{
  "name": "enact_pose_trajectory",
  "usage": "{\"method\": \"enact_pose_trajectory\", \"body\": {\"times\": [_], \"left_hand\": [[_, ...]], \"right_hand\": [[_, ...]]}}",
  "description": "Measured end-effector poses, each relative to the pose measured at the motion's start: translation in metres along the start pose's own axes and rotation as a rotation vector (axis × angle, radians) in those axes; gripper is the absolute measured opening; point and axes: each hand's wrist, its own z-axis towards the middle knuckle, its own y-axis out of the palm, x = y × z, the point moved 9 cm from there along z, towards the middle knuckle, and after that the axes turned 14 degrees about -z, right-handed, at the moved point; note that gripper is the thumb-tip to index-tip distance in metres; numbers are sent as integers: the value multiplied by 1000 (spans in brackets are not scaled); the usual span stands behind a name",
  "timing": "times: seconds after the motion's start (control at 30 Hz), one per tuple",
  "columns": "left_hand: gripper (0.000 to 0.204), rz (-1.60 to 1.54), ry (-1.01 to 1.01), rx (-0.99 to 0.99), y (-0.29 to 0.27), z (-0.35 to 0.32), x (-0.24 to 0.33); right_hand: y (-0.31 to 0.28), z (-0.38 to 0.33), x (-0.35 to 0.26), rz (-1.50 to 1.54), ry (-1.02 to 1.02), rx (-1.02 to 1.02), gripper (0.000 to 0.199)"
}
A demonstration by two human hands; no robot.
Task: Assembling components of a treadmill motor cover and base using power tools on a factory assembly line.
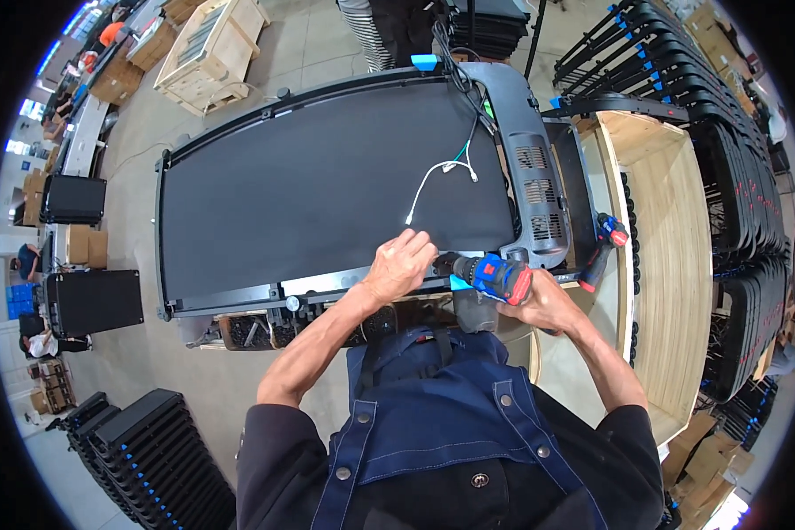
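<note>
A treadmill deck with a wide black belt (327,177) lies before me, its grey plastic motor cover (530,168) at the right end. My right hand (539,305) grips a blue and red cordless drill (501,278) whose chuck points left over the deck's near side rail. Close by the drill's tip, my left hand (400,262) has its fingers curled together above the rail; anything in them is too small to make out. Thin white cables with connectors (428,181) lie on the belt just beyond the left hand.
A second blue and red power tool (605,247) rests by the wooden crate (671,265) on my right. Stacked black frames (733,194) stand beyond it. Another person's legs (375,35) show past the deck's far side. A wooden crate (212,62) sits far left; black stacks (155,450) stand lower left.
</note>
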Motion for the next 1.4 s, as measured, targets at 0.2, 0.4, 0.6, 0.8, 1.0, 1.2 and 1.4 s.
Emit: {"method": "enact_pose_trajectory", "body": {"times": [0.2, 0.4, 0.6, 0.8, 1.0, 1.2, 1.4], "left_hand": [[11, 9, 46, 5, -1, 2, 2], [14, -100, -46, 124, -11, -8, -5], [16, -261, -192, 113, -20, -20, -12], [30, -318, -316, 246, -30, -40, -10], [30, -322, -295, 265, -24, -47, -18], [26, -303, -322, 276, -24, -47, -19], [23, -327, -305, 306, -23, -53, -21]], "right_hand": [[0, 12, -3, -237, 12, -52, 38], [-2, 18, -28, -288, 55, -85, 43], [-2, 29, -33, -421, 64, -85, 50], [-1, 34, -39, -372, 20, -17, 39], [0, 38, -43, -361, 82, -32, 34], [2, 53, -70, -672, 25, -141, 50], [6, 76, -92, -800, -46, -262, 55]]}}
